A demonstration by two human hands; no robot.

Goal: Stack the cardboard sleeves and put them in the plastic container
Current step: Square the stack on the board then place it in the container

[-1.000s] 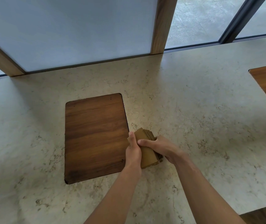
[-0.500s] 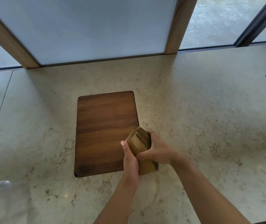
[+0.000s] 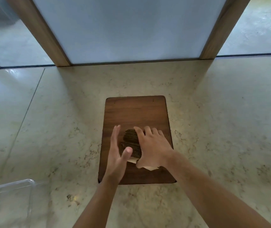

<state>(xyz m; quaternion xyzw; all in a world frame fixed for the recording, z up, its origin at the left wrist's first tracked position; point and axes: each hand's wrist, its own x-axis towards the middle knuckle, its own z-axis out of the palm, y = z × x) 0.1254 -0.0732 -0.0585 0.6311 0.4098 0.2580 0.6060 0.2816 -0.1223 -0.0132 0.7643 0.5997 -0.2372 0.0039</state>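
Observation:
A stack of brown cardboard sleeves [image 3: 131, 143] stands on edge over the wooden inset board [image 3: 136, 112], its ridged edges facing up. My right hand [image 3: 153, 147] grips the stack from the right, thumb curled under its near end and fingers over the far side. My left hand [image 3: 117, 151] is flat with straight fingers against the stack's left side, thumb touching the top. The clear plastic container [image 3: 8, 190] shows only a corner at the lower left, well left of both hands.
The pale marble counter [image 3: 222, 129] spreads to all sides. Frosted window panels with wooden posts [image 3: 37, 30] rise at the back edge.
The view has swung left, bringing the container corner further in. Both hands carried the stack onto the wooden board. My left hand has opened from a grip to a flat palm.

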